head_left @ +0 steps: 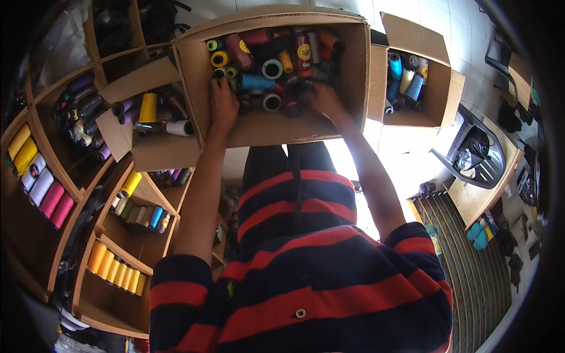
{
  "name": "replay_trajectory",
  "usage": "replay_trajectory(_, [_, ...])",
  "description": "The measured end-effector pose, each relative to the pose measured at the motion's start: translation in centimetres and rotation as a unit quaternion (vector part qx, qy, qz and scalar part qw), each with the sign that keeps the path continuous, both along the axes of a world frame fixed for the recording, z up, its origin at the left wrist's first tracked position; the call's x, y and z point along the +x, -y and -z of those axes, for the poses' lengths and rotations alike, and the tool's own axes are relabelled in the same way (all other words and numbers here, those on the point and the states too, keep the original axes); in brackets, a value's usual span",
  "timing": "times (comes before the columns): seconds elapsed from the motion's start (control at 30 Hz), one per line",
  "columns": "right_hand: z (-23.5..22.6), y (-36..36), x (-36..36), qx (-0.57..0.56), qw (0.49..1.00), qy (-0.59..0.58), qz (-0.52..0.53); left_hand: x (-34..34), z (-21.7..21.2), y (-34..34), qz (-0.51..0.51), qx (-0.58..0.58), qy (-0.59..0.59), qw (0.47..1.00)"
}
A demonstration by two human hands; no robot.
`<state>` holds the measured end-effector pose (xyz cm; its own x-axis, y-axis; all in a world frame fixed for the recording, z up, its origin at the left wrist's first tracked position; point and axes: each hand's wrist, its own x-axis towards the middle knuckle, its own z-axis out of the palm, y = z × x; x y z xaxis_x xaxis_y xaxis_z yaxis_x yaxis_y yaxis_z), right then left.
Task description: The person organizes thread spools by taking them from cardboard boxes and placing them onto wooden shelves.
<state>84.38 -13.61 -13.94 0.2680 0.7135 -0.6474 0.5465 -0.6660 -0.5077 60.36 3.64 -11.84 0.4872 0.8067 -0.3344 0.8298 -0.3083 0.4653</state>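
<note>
Wearing a shirt [365,288] banded broadly in navy and red, showing a round pale button [301,313] on a red stripe. Displaying a small yellow-green emblem [231,288] left of the button. Carrying red bands on short left sleeve [179,294] and right sleeve [415,244], either side of the button. Wearing dark trousers [268,159] beyond it. Baring left hand [225,106] and right hand [326,101].

Fisheye view downward from head
</note>
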Motion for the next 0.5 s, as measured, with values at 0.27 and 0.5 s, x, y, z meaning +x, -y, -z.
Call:
replay_trajectory(0.27, [-1.5,-0.5,-1.0,0.015,1.000,0.006,0.019,0.1,0.0,-0.3,0.087,0.105,-0.013,0.991])
replay_trajectory(0.5, [-0.3,0.3,-0.8,-0.002,1.000,-0.004,0.021,0.0,0.3,-1.1,0.148,0.098,-0.045,0.983])
